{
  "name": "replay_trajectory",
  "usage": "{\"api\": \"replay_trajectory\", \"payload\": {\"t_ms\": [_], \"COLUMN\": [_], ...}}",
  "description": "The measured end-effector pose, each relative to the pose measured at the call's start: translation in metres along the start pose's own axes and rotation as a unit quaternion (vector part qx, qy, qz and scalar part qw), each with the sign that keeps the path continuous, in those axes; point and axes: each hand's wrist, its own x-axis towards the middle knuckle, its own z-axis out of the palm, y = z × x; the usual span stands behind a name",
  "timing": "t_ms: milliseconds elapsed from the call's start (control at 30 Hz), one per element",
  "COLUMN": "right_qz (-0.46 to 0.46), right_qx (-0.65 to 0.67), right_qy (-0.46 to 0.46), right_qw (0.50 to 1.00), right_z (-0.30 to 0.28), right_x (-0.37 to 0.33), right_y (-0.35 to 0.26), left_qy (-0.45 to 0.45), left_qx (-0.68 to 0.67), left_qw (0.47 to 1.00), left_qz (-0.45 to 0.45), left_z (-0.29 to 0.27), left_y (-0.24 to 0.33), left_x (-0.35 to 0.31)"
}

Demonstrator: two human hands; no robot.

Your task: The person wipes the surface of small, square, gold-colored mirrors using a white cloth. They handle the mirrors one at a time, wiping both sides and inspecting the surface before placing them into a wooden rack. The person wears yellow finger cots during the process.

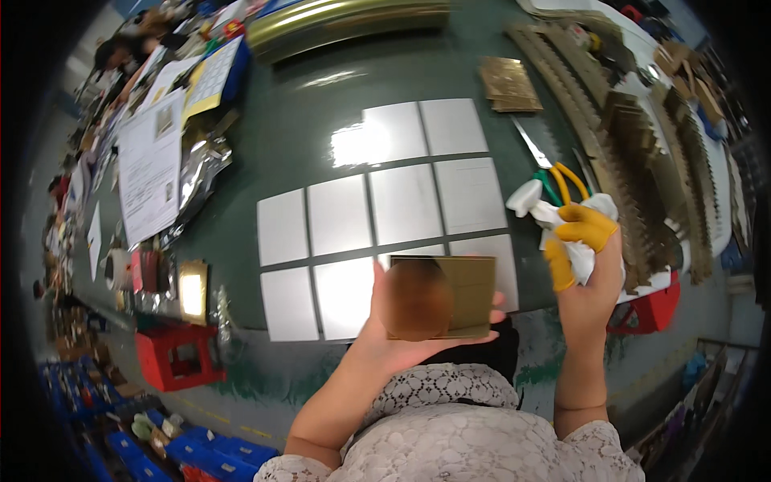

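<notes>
My left hand [384, 347] holds a shiny gold mirror-like plate [474, 299] from below, thumb at its left edge and fingertips showing past its right edge. A brownish reflection fills much of the plate's face. My right hand [590, 301] has yellow coverings on its fingers, which curl round a crumpled white cloth [578, 259]. Just beyond this hand lie scissors [536, 151] with orange handles; something green and a white piece touch that area. Under and beyond the plate, flat white rectangular sheets [405, 205] lie in rows on the dark green table [297, 128].
A gold roll [345, 32] lies across the far side. Stacked gold pieces [511, 84] sit at the far right, beside long toothed brown strips [626, 161]. Printed papers [152, 169] lie at the left. Red stools [178, 357] stand below the near edge.
</notes>
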Motion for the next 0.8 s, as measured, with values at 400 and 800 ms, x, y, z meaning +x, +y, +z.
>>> {"api": "replay_trajectory", "payload": {"t_ms": [400,800], "right_qz": [0.051,0.190], "right_qx": [-0.151,-0.221], "right_qy": [-0.011,-0.058], "right_qw": [0.987,0.955], "right_z": [-0.015,-0.044], "right_x": [-0.009,-0.028], "right_y": [0.037,0.041], "left_qy": [-0.083,0.016], "left_qx": [-0.067,-0.058], "left_qw": [0.994,0.997], "left_qz": [0.021,0.048], "left_z": [-0.010,-0.002], "left_y": [0.004,0.010], "left_x": [0.002,-0.005]}}
